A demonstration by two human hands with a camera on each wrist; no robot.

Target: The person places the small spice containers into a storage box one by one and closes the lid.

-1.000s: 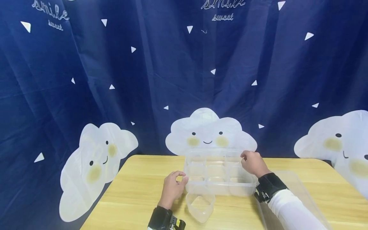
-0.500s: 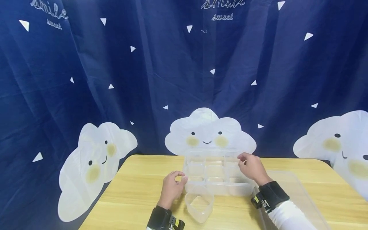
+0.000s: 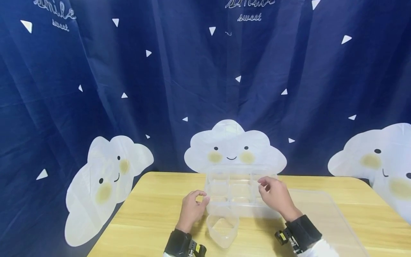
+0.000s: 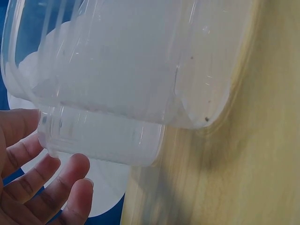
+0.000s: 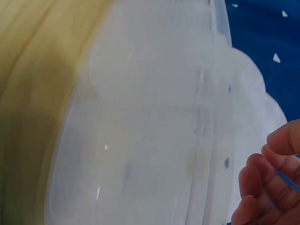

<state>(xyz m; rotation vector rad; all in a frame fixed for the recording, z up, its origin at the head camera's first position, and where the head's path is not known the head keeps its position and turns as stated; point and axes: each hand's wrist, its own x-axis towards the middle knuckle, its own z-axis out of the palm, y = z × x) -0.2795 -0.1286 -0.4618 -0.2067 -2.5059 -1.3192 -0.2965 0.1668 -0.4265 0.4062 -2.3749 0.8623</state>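
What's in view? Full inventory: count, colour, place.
Divided container: 1, translucent, table's far edge
Small cup: 1, translucent, in front of divided container
Flat panel: 1, translucent, table's right side
Table: 1, yellow wood, below everything
Curtain: 1, navy, behind table
Clouds, triangles, lettering: 3, many, 2 sets; white; printed on curtain
Left hand: 1, bare, by divided container's left edge
Right hand: 1, bare, over its right side
Wristbands: 2, black, one per wrist

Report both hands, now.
Left hand: at the left edge of the divided box; grip cannot be told.
Right hand: open, loosely curled, nothing held.
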